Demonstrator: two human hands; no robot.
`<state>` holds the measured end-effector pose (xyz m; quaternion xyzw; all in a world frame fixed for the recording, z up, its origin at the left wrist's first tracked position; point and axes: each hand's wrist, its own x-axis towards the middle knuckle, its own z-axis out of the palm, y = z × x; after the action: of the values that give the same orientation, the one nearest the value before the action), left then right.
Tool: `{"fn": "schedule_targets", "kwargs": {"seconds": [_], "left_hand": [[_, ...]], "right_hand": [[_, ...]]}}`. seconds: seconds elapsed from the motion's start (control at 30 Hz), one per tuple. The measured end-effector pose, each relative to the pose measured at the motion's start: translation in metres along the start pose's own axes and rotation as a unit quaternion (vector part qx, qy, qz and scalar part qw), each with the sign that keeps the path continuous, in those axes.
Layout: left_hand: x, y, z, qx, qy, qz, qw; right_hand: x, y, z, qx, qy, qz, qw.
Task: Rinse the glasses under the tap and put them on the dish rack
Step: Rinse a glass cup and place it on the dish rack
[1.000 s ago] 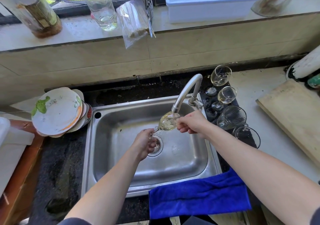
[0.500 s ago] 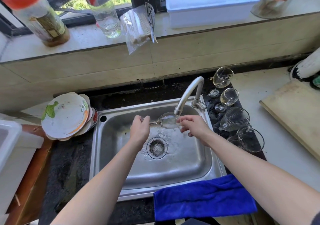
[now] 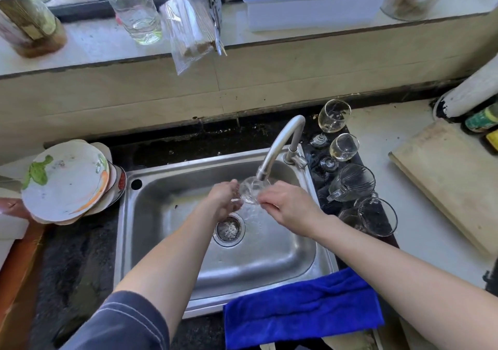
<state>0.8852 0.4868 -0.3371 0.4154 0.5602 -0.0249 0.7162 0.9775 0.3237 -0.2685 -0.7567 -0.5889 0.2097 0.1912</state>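
Under the tap (image 3: 280,144), the glass (image 3: 252,190) lies sideways between both hands, left hand (image 3: 225,200) curled round its stem end, right hand (image 3: 285,206) pinching its bowl, with the dish rack (image 3: 319,188) nearer the right.

The curved metal tap (image 3: 280,144) is silver. The folded cloth (image 3: 301,309) is bright blue. The round white plate (image 3: 64,182) has a green leaf.
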Motion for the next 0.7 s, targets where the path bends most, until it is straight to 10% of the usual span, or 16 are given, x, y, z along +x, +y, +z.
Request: {"fn": "schedule_targets", "kwargs": {"seconds": [0.7], "left_hand": [[0.028,0.007,0.007,-0.016,0.013,0.024,1.000]], "right_hand": [[0.026,0.002,-0.019,0.008,-0.166,0.099,0.981]]}}
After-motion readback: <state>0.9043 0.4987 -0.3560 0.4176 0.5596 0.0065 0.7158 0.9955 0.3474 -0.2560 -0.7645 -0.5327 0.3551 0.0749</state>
